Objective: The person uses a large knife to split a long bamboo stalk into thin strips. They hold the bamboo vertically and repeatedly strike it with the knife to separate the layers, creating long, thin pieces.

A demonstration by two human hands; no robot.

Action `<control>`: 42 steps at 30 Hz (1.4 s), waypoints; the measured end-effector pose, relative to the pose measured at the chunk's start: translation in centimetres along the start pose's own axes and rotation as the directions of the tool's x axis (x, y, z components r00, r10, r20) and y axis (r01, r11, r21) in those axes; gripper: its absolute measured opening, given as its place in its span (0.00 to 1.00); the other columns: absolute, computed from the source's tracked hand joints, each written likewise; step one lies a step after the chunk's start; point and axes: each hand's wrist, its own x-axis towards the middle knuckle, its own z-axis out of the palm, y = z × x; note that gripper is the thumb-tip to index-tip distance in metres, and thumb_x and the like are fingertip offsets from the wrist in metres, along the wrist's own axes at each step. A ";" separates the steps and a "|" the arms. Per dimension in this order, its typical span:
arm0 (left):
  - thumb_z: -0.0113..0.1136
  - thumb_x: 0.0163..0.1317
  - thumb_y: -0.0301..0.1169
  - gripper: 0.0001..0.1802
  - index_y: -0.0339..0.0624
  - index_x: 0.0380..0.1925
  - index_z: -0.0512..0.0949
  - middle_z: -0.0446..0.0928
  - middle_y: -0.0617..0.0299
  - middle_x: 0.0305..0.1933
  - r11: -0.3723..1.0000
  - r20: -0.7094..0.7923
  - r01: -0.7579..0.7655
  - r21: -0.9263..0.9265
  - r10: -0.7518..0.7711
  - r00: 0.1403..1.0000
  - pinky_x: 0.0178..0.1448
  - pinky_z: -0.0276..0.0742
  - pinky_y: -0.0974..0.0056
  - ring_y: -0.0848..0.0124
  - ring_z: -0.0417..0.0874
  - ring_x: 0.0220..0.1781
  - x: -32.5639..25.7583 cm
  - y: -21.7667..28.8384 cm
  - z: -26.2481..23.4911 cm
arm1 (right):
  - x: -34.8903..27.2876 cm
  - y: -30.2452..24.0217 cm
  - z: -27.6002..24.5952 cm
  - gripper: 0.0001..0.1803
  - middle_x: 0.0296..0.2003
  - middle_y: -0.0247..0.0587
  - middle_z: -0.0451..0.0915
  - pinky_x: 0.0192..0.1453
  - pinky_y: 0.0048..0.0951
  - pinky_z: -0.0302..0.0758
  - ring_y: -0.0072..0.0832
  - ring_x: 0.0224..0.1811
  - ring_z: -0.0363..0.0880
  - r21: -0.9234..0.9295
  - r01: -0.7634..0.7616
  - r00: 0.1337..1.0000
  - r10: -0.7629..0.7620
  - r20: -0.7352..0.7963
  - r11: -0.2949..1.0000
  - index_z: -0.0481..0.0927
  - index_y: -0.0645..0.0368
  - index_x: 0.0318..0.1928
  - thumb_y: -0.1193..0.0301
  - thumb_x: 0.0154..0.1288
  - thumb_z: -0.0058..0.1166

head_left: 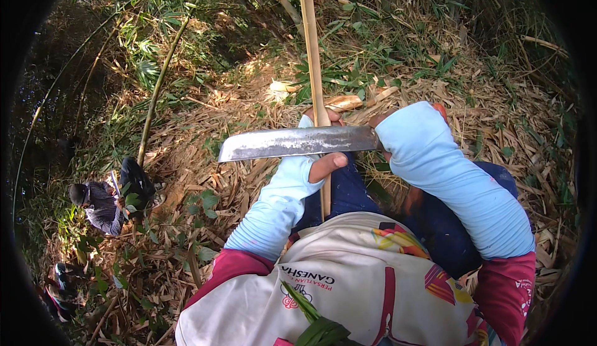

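A machete [298, 144] with a worn, broad metal blade lies crosswise in front of me, its tip to the left. My right hand [378, 121] is closed at the handle end, mostly covered by a light blue sleeve; an orange bit of the handle [441, 111] shows beyond it. A long, pale bamboo strip [311, 47] runs upright from my lap to the far edge. My left hand [326, 167] is closed around the strip, with its thumb on the near side of the blade and fingers beyond. The blade crosses over the strip; I cannot tell whether they touch.
Dry bamboo leaves [485, 110] cover the ground. A cut bamboo piece [342, 102] lies just beyond my hands. A slanting bamboo stem [163, 75] stands at left, near a seated person [107, 206]. Another person [65, 287] is partly visible lower left.
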 end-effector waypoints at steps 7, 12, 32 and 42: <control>0.78 0.47 0.50 0.48 0.38 0.60 0.63 0.72 0.63 0.44 0.992 -0.051 -0.033 -0.119 0.027 0.998 0.44 0.69 0.71 0.77 0.74 0.40 0.2 2.0 1.8 | -0.2 -0.1 -1.7 0.07 0.20 0.36 0.79 0.26 0.40 0.73 0.35 0.24 0.82 -0.122 0.023 0.997 -0.032 -0.077 0.992 0.81 0.52 0.30 0.69 0.47 0.58; 0.71 0.55 0.51 0.47 0.34 0.64 0.60 0.72 0.58 0.51 1.000 0.029 -0.002 -0.030 0.003 1.000 0.63 0.68 0.64 0.70 0.73 0.55 0.5 3.6 2.6 | -1.0 0.3 -3.0 0.03 0.19 0.35 0.78 0.23 0.39 0.70 0.34 0.22 0.81 -0.121 0.032 0.977 -0.056 -0.204 0.992 0.79 0.51 0.27 0.69 0.51 0.55; 0.70 0.58 0.47 0.37 0.34 0.56 0.62 0.69 0.60 0.47 0.975 0.112 -0.104 0.195 0.083 0.990 0.53 0.70 0.67 0.72 0.73 0.48 0.2 5.5 5.0 | -2.6 0.7 -3.9 0.04 0.18 0.27 0.73 0.24 0.36 0.67 0.28 0.22 0.78 -0.082 0.033 0.937 -0.059 -0.344 0.996 0.77 0.46 0.31 0.65 0.53 0.54; 0.69 0.59 0.47 0.32 0.34 0.50 0.68 0.70 0.59 0.43 0.906 0.099 -0.204 0.372 0.180 0.979 0.49 0.71 0.66 0.71 0.73 0.44 0.1 5.7 5.2 | -2.9 0.7 -3.5 0.04 0.19 0.26 0.73 0.26 0.38 0.66 0.28 0.22 0.78 -0.072 0.025 0.925 -0.050 -0.376 0.997 0.77 0.44 0.31 0.66 0.52 0.54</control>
